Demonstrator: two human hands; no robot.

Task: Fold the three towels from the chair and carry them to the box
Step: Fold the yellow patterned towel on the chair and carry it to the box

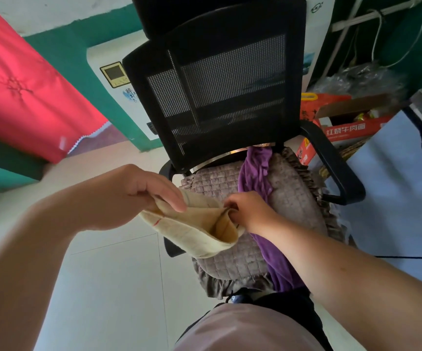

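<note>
Left hand [139, 191] & right hand [249, 211] each pinch an end of cream towel [192, 231]; long axis spans between them, over chair [230, 249].

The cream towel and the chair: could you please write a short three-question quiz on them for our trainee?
1. True or false: the cream towel is held by both the left hand and the right hand.
2. Which colour is the towel lying on the chair cushion? A green, B purple, C white.
3. Fill in: the chair has a black mesh ____.

Key
1. True; each hand grips one end, above the seat's front left.
2. B; the purple towel is draped down the cushion, unfolded.
3. Backrest.
</note>
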